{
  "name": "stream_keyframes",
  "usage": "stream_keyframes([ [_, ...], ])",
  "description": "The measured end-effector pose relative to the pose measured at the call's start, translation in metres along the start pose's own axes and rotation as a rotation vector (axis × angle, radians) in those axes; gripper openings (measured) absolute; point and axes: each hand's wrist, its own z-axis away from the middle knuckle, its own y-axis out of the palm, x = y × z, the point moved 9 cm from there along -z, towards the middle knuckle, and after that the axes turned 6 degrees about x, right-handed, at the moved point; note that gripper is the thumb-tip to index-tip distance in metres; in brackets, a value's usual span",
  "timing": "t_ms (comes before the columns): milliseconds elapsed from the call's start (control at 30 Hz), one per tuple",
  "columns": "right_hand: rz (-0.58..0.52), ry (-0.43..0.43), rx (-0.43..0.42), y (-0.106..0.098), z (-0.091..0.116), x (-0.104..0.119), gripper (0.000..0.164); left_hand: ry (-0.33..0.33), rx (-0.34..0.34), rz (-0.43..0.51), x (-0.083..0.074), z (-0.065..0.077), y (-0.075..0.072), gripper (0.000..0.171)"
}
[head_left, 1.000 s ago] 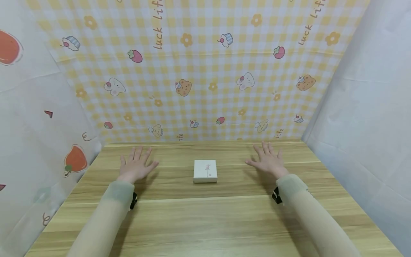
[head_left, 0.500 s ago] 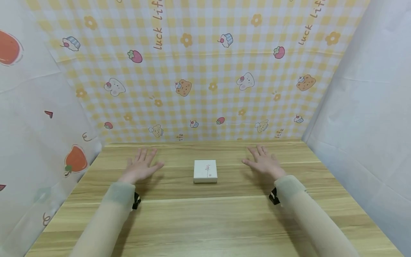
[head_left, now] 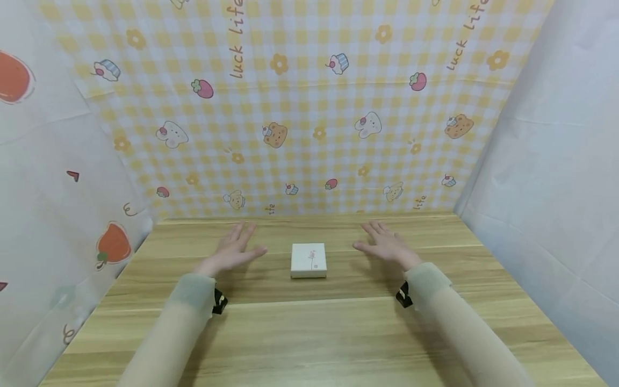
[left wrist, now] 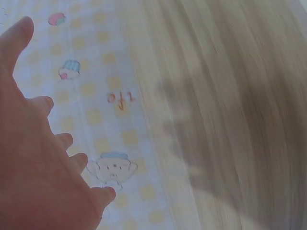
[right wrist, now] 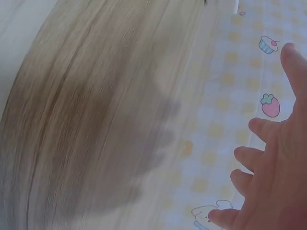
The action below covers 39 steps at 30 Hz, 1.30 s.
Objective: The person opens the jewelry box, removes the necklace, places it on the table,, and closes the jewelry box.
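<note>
A small square white box (head_left: 308,260) with a thin-stemmed pink flower drawn on its lid sits near the middle of the table in the head view. To its left, my left hand (head_left: 232,252) is held over the wood with fingers spread and thumb pointing at the box. My right hand (head_left: 387,247) mirrors it on the other side, fingers straight and apart. Both hands hold nothing and stand apart from the box. In the left wrist view the left hand (left wrist: 43,158) casts a shadow on the tabletop, as does the right hand (right wrist: 273,158) in the right wrist view.
The light wood table (head_left: 309,344) ends at a yellow checked cloth (head_left: 309,107) with cartoon prints hanging behind it. White cloths, the left one (head_left: 43,215) printed with strawberries and the right one (head_left: 551,188) plain, close off both sides. Black wrist mounts (head_left: 219,302) show under the sleeve cuffs.
Both hands have moved inward toward the box, the left one further than the right. The box stays in place on the table while the head view has tipped up slightly.
</note>
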Motion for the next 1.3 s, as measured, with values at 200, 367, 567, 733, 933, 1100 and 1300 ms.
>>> stream_keyframes([
  [200, -0.035, -0.032, 0.023, 0.003, -0.006, 0.012, 0.085, 0.025, 0.023, 0.016, -0.010, -0.009, 0.011, 0.092],
  [367, -0.041, -0.057, 0.045, 0.009, -0.016, 0.024, 0.089, 0.048, 0.023, 0.014, -0.014, -0.018, 0.022, 0.095],
  [567, -0.055, -0.075, 0.072, 0.015, -0.021, 0.039, 0.088, 0.107, 0.024, 0.008, -0.024, -0.025, 0.032, 0.103],
  [733, -0.063, -0.098, 0.085, 0.018, -0.024, 0.047, 0.086, 0.133, 0.031, 0.021, -0.030, -0.027, 0.036, 0.107],
  [933, -0.050, -0.126, 0.086, 0.018, -0.027, 0.055, 0.084, 0.151, 0.061, 0.062, -0.036, -0.030, 0.042, 0.112],
  [1100, -0.060, -0.138, 0.096, 0.018, -0.030, 0.060, 0.085, 0.159, 0.096, 0.092, -0.036, -0.037, 0.051, 0.115],
  [1300, -0.062, -0.166, 0.112, 0.020, -0.033, 0.066, 0.088, 0.143, 0.128, 0.123, -0.037, -0.044, 0.061, 0.121],
])
